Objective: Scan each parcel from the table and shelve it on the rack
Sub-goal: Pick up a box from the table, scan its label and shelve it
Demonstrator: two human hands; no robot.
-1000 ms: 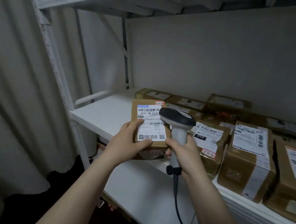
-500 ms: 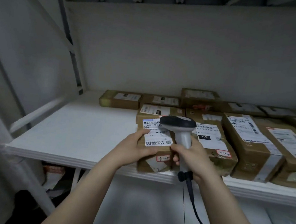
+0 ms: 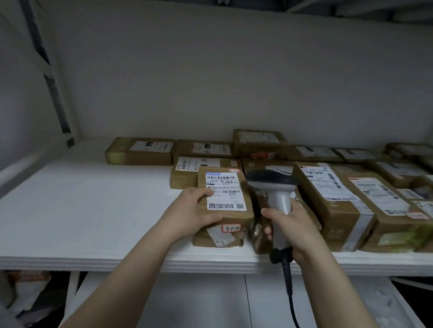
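Observation:
A small brown cardboard parcel (image 3: 228, 212) with a white barcode label and a handwritten "3-1-4" sticker lies on the white rack shelf (image 3: 73, 216), near its front edge. My left hand (image 3: 192, 214) grips the parcel's left side, thumb on the label. My right hand (image 3: 291, 229) holds a grey and black corded barcode scanner (image 3: 275, 196) upright, just right of the parcel, with its head over the neighbouring box.
Several labelled brown parcels (image 3: 339, 199) fill the shelf's right half and back row. The shelf's left half is bare white board. A slanted rack brace (image 3: 47, 68) runs at the left. A lower shelf (image 3: 196, 307) sits beneath, and the scanner cable (image 3: 292, 303) hangs down.
The parcel went from being held up in front of the scanner to lying flat on the shelf beside the other boxes. The view swung right and closer to the shelf.

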